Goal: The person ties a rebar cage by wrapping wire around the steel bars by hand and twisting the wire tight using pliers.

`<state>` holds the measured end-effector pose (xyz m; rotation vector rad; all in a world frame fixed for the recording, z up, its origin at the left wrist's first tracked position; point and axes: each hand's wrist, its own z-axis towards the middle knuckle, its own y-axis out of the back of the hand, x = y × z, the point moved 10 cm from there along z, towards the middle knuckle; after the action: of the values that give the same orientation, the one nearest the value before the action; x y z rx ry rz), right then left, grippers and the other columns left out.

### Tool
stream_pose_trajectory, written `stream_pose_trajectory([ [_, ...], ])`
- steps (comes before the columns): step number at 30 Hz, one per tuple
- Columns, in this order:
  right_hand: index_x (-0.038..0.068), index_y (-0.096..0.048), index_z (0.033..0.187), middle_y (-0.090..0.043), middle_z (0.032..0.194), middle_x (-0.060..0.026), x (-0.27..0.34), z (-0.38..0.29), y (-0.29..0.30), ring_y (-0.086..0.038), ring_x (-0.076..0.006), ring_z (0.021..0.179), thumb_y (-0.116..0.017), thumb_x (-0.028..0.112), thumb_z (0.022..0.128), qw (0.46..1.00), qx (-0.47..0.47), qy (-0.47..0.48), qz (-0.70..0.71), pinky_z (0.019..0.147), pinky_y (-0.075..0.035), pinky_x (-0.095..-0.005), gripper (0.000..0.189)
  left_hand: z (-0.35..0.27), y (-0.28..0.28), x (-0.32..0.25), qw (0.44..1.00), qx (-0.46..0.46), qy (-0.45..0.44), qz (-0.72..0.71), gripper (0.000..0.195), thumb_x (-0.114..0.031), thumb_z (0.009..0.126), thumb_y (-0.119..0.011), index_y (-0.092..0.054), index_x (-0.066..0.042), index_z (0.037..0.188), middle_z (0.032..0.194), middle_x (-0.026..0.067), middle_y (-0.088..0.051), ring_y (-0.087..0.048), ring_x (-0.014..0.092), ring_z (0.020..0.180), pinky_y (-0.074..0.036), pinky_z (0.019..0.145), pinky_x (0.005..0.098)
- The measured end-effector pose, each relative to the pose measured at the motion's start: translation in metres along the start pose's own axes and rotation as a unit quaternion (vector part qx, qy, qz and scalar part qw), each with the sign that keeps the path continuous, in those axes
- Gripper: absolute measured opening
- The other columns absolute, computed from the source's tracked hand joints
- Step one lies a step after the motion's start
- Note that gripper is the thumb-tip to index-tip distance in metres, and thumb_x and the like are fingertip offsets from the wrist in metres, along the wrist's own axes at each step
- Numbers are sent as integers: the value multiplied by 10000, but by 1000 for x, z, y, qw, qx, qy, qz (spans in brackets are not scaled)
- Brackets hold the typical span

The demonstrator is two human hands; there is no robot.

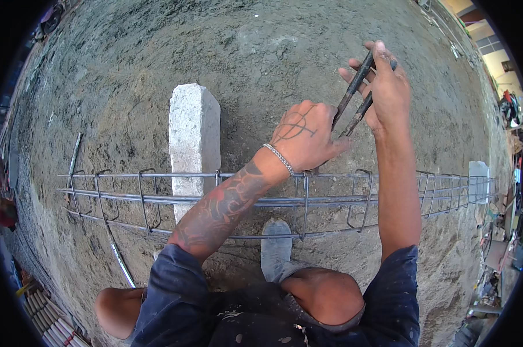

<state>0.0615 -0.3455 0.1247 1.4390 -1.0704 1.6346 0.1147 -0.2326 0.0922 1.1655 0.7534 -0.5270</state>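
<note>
My right hand (389,86) holds the two long dark handles of a pair of pincers (359,80), which stand apart, its fingers partly spread around them. Beside the lower end of the tool, my left hand (305,134) is bent over the top bar of a rebar cage (339,201). Its fingers are curled under and hidden, as is the pincers' head, so what it grips cannot be made out. The cage runs crosswise in front of me, with square steel stirrups (142,199) spaced along its long bars.
A white-grey concrete block (194,134) lies under the cage on rough soil (261,52). Another pale block (478,182) is by the cage's right end. My boot (276,247) is close below the lower bar. Thin metal rods (122,264) lie at left.
</note>
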Motion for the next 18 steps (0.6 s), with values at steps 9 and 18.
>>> stream_pose_trajectory([
  [9, 73, -462, 805, -414, 587, 18, -7, 3, -35, -414, -71, 471, -548, 466, 883, 977, 157, -75, 124, 443, -376, -229, 410, 22, -47, 15, 908, 274, -30, -315, 328, -299, 767, -685, -629, 18, 827, 627, 57, -615, -580, 221, 580, -463, 610, 352],
  [18, 99, -446, 686, -397, 525, 21, 14, -16, -50, -412, -72, 434, -616, 404, 855, 985, 167, -41, -21, 431, -382, -238, 389, -1, -66, 18, 858, 127, 189, -461, 294, -138, 821, -651, -436, -83, 629, 538, -35, -403, -377, 76, 460, -326, 445, 266],
])
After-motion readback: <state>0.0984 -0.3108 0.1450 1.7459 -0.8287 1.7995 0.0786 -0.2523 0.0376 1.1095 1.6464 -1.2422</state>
